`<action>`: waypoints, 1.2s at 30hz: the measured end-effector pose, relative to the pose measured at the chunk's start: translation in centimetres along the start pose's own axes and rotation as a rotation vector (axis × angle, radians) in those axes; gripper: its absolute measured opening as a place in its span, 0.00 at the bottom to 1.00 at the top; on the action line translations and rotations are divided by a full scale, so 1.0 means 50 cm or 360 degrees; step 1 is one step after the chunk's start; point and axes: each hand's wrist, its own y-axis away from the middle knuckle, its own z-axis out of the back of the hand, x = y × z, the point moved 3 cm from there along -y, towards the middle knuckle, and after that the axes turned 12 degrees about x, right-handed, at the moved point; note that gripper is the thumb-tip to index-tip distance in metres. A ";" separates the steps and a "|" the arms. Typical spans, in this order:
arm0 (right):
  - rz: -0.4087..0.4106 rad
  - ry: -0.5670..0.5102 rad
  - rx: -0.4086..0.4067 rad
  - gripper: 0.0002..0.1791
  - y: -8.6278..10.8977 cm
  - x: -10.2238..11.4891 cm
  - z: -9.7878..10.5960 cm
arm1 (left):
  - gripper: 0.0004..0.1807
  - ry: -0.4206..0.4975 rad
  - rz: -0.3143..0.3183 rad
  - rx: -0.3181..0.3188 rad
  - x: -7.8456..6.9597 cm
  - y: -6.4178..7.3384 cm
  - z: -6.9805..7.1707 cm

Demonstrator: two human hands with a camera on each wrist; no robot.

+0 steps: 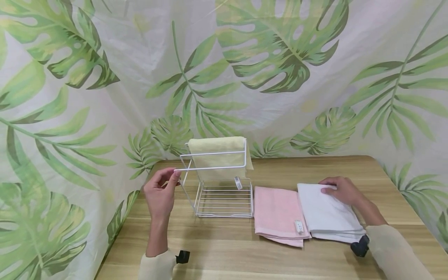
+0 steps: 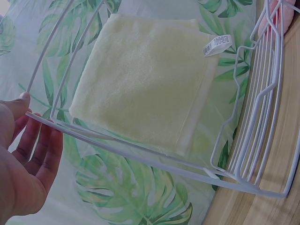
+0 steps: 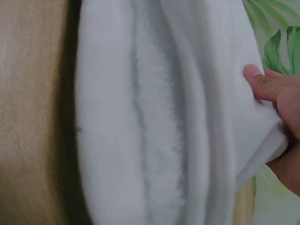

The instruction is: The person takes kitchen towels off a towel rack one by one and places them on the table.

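Observation:
A white wire rack (image 1: 224,214) stands on the table. My left hand (image 1: 161,192) pinches the front left corner of its upper frame between thumb and fingers. Over the rack's rear top bar hangs a pale yellow towel (image 1: 217,157) with a small white label. To the right lies a folded pink towel (image 1: 278,210), its label near the lower edge. Beside it is a folded white towel (image 1: 325,214), whose far right edge my right hand (image 1: 344,190) grips. In the right wrist view the thumb presses on the white towel (image 3: 211,117), with other fingers partly hidden behind it.
The wooden table (image 1: 224,256) meets a leaf-patterned cloth backdrop (image 1: 217,77) at the back and left. The pink towel lies close between the rack and the white towel. Small black devices (image 1: 182,256) are worn at both wrists.

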 end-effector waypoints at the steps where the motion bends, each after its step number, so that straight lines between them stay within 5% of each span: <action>1: 0.0003 0.0015 -0.0007 0.12 -0.001 0.004 0.004 | 0.09 0.0000 0.0003 0.0000 0.000 0.000 0.000; 16: 0.0049 -0.0038 -0.0001 0.17 -0.048 0.135 0.067 | 0.12 -0.0007 0.0002 -0.0002 -0.002 0.000 -0.001; 36: 0.0328 -0.0109 -0.0046 0.24 -0.147 0.335 0.125 | 0.10 -0.0002 -0.0002 -0.0005 0.001 -0.001 -0.001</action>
